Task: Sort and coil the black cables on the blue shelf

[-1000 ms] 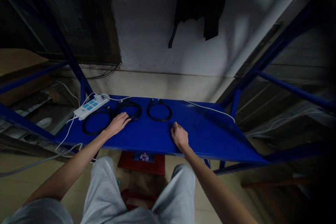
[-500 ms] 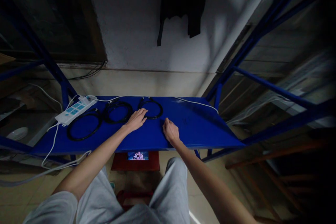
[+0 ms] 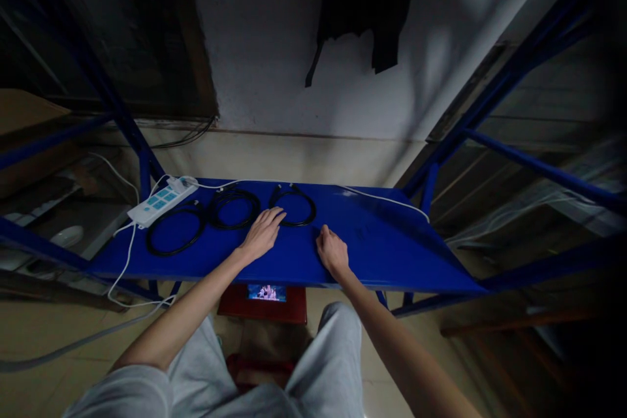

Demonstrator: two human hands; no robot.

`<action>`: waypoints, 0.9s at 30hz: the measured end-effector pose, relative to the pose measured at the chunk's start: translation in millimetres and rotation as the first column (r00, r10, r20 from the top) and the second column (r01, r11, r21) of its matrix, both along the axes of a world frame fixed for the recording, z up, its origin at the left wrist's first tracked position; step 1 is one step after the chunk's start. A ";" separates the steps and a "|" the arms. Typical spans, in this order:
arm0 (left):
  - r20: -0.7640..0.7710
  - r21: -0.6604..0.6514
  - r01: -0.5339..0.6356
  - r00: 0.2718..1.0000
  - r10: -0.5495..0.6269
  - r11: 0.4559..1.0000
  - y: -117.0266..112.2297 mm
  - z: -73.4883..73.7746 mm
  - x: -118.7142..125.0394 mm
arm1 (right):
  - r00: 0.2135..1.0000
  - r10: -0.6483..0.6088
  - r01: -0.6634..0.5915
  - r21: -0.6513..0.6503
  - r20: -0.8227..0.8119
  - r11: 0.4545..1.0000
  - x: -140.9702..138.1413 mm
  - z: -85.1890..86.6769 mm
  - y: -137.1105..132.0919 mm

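My left hand (image 3: 263,234) lies flat on the blue tabletop (image 3: 386,241), fingers stretched out. Its fingertips are at the near left edge of the right-hand coil of black cable (image 3: 314,211); whether they touch it I cannot tell. To the right, my right hand (image 3: 333,249) rests on the tabletop with curled fingers, and nothing shows in it. Left of my left hand lie a thicker middle coil of black cable (image 3: 210,214) and a left coil of black cable (image 3: 149,245). Both end pieces of the right coil point toward the table's back edge.
A white power strip (image 3: 149,210) with blue sockets lies at the table's left end. A white cord (image 3: 362,192) runs along the back edge. Blue frame bars (image 3: 428,192) rise at both sides. Below the table, a lit screen (image 3: 267,293) sits on a red stool (image 3: 296,307).
The camera view has turned slightly, shifting the scene to the right in the picture. My left fingers have drawn back slightly from the right coil. My right hand stays curled on the tabletop.
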State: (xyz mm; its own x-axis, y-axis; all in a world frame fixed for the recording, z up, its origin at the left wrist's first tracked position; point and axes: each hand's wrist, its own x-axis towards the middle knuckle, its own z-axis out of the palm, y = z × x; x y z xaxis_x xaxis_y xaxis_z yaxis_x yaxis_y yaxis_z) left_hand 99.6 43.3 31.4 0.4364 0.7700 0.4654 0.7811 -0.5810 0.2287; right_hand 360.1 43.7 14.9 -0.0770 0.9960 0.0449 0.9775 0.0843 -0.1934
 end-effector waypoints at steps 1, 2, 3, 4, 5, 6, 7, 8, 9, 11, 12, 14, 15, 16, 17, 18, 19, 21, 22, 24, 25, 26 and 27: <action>0.056 0.030 -0.084 0.995 0.082 0.996 -8.2 2.9 -15.2 | 1.000 0.004 -0.004 0.007 -0.006 1.000 0.5 -1.0 0.4; 0.120 0.054 -0.192 0.975 0.184 0.980 -16.3 4.5 -33.0 | 1.000 0.010 -0.010 0.009 -0.011 1.000 1.1 -2.2 0.9; 0.165 0.059 -0.284 0.948 0.272 0.957 -23.9 5.0 -52.5 | 1.000 0.017 -0.017 0.007 -0.015 1.000 1.7 -3.5 1.4; 0.177 0.048 -0.355 0.923 0.342 0.934 -30.8 4.3 -72.5 | 1.000 0.022 -0.022 0.008 -0.015 1.000 2.2 -4.8 1.8; 0.157 0.032 -0.391 0.911 0.381 0.920 -36.6 3.0 -91.6 | 1.000 0.027 -0.026 0.015 -0.015 1.000 2.7 -6.1 2.2; 0.106 0.011 -0.395 0.914 0.391 0.919 -41.3 1.5 -108.5 | 1.000 0.029 -0.028 0.025 -0.012 0.999 3.0 -7.4 2.5; 0.040 -0.008 -0.382 0.923 0.382 0.924 -44.8 0.1 -122.4 | 0.999 0.031 -0.030 0.039 -0.009 0.999 3.2 -8.4 2.7; -0.016 -0.019 -0.360 0.933 0.359 0.933 -47.2 -0.7 -132.8 | 0.999 0.032 -0.032 0.051 -0.006 0.998 3.2 -9.1 3.0; -0.062 -0.023 -0.336 0.940 0.334 0.942 -48.4 -0.6 -139.5 | 0.999 0.032 -0.032 0.056 -0.002 0.998 3.0 -9.5 3.1; -0.112 -0.005 -0.300 0.948 0.298 0.954 -47.4 2.7 -143.5 | 1.000 0.030 -0.030 0.048 0.008 0.998 2.5 -9.4 3.3; -0.121 0.010 -0.287 0.951 0.286 0.958 -45.5 5.9 -142.4 | 1.000 0.028 -0.029 0.042 0.012 0.999 2.3 -9.1 3.3; -0.122 0.026 -0.270 0.955 0.271 0.963 -39.0 14.7 -138.0 | 0.999 0.032 -0.032 0.048 0.012 0.998 2.4 -8.9 3.1; -0.108 0.020 -0.275 0.955 0.275 0.961 -34.5 19.9 -136.2 | 0.999 0.036 -0.037 0.054 0.010 0.998 2.7 -9.2 3.0; -0.082 0.002 -0.290 0.954 0.289 0.957 -29.2 25.7 -135.3 | 0.999 0.042 -0.042 0.061 0.006 0.997 3.2 -9.9 3.0; -0.041 -0.027 -0.315 0.949 0.314 0.949 -23.2 32.1 -135.3 | 0.999 0.046 -0.046 0.067 0.003 0.997 3.9 -10.9 3.1; 0.014 -0.061 -0.349 0.937 0.350 0.935 -16.4 39.1 -136.2 | 0.999 0.048 -0.048 0.071 0.001 0.996 4.6 -12.2 3.3; 0.074 -0.100 -0.369 0.923 0.377 0.924 -9.2 46.9 -137.6 | 0.999 0.049 -0.048 0.074 0.000 0.996 5.2 -13.5 3.6; 0.190 -0.152 -0.362 0.903 0.386 0.920 5.4 64.9 -140.7 | 0.999 0.052 -0.052 0.086 0.002 0.995 6.1 -16.1 4.2; 0.236 -0.145 -0.346 0.898 0.372 0.927 12.2 74.9 -141.7 | 0.999 0.053 -0.053 0.092 0.003 0.994 6.3 -17.0 4.5; 0.297 -0.119 -0.322 0.891 0.343 0.939 23.2 96.4 -141.8 | 0.999 0.053 -0.053 0.093 0.006 0.994 6.3 -17.9 4.7; 0.318 -0.104 -0.323 0.885 0.339 0.941 27.0 107.4 -141.0 | 0.999 0.051 -0.052 0.089 0.007 0.995 6.1 -17.8 4.6; 0.345 -0.078 -0.343 0.872 0.348 0.936 29.4 118.4 -139.7 | 0.999 0.049 -0.050 0.083 0.007 0.995 5.8 -17.4 4.5; 0.370 -0.041 -0.373 0.856 0.361 0.927 30.6 129.2 -138.3 | 0.999 0.046 -0.047 0.077 0.007 0.996 5.6 -16.9 4.3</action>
State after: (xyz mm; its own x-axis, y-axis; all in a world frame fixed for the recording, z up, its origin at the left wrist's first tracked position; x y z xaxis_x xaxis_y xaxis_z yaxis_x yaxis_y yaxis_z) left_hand -38.7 73.9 160.6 -0.0807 0.8233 0.5619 0.8035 -0.2798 0.5255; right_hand 365.7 48.1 -2.0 -0.1235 0.9849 0.1211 0.9731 0.1441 -0.1798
